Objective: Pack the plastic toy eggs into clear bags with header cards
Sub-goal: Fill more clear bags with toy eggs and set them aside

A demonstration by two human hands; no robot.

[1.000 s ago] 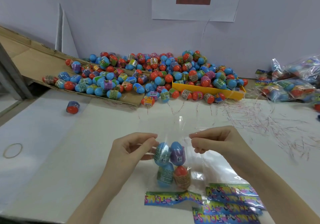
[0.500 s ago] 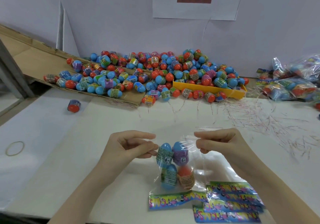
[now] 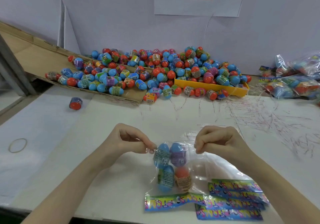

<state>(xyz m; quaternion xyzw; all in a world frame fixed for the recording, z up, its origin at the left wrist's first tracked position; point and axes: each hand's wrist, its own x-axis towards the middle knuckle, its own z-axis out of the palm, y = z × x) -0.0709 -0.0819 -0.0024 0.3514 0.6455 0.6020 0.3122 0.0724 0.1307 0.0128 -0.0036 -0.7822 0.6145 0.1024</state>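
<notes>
A clear bag lies on the white table in front of me with several toy eggs inside, blue ones and an orange one. Its colourful header card is at the near end. My left hand pinches the bag's open far edge at the left. My right hand pinches the same edge at the right. More bags with header cards lie stacked under and beside it at the lower right.
A big heap of loose eggs covers a cardboard sheet and a yellow tray at the back. One stray egg and a rubber band lie left. Filled bags sit far right; thin strips litter the table.
Both hands have lowered the bag's open edge down toward the eggs, and the plastic that stood up above them has folded flat. The bag sits slightly nearer me.
</notes>
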